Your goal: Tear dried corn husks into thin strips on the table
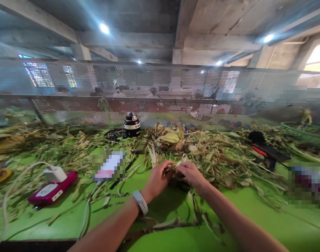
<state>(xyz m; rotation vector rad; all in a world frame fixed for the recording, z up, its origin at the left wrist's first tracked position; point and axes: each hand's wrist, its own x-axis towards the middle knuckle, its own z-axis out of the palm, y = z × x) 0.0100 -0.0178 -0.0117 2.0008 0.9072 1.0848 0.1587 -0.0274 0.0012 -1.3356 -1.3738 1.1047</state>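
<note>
My left hand [160, 178], with a pale wristband [140, 202] on its wrist, has its fingers curled into a pinch. Close against it, my right hand [190, 172] is also closed, thumb and fingertips together. Between the two sets of fingertips is a pale dried leaf [179, 163], mostly covered by the fingers. Just beyond the hands lies a heap of dried leaves and stalks [209, 154], with a larger yellowish leaf [173, 137] on top. Some loose dry strips [173, 223] lie on the green tabletop [170, 206] below my hands.
A black jar-like container [132, 125] stands behind the heap. To the left are a phone [110, 166] on a cable, and a magenta power strip [53, 189] with a white plug [55, 174]. A perforated metal screen [154, 84] runs along the back. A green basket [307, 134] stands far right.
</note>
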